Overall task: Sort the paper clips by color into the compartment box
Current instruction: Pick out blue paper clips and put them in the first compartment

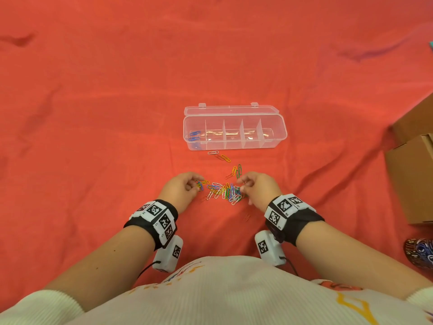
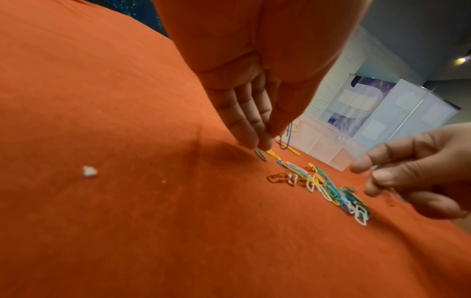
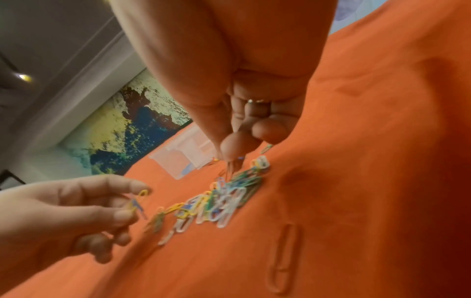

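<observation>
Both hands down at the paper clip pile [image 1: 223, 191], just beside the fingertips. Left hand [image 1: 181, 188] pinching blue and yellow clips [image 3: 137, 201]; right hand [image 1: 256, 187] pinched on thin clips [image 3: 233, 167]. Compartment box [image 1: 234, 146] straight ahead beyond the fingertips, long axis crosswise, roughly equally near either hand.

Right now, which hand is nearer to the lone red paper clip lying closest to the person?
Right. The right hand is just beyond the red paper clip; the left hand is farther, across the clip pile.

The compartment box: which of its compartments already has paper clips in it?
Only the leftmost compartment of the compartment box, seen from the head view. It holds a few blue paper clips; the other four compartments look empty.
</observation>
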{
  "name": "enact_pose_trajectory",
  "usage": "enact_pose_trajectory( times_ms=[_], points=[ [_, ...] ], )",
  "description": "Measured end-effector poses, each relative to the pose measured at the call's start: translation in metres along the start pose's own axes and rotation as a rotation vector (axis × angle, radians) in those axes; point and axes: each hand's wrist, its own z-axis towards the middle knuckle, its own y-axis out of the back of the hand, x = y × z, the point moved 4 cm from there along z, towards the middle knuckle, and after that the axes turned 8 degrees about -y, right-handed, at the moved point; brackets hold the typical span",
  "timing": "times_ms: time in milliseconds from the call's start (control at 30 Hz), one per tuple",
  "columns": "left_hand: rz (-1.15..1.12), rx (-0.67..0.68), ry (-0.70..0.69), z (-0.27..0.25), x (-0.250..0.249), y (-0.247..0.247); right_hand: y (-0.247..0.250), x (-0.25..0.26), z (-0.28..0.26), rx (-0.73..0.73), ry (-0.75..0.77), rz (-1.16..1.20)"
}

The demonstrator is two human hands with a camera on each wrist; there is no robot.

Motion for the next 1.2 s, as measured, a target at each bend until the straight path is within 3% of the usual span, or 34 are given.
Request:
enact_pose_trajectory(
  times_ms=[233,500,867,1067,1200],
  points=[
    [-0.079,-0.006,0.017,0.000,-0.001,0.001,-0.019,0.035,-0.006,0.200,0.089,0.053],
    [-0.291,-0.067,0.137,-0.001,0.007,0.005,-0.022,0.035,0.010,0.163,0.047,0.112],
    [-0.392,-0.080,0.170,-0.005,0.013,0.009,-0.049,0.060,0.016,0.097,0.167,-0.392],
    [-0.463,-0.104,0.217,-0.007,0.012,0.010,-0.057,0.065,0.020,0.180,0.097,-0.511],
    [-0.460,-0.103,0.221,-0.007,0.008,0.011,-0.054,0.068,0.017,0.194,0.140,-0.601]
  ],
)
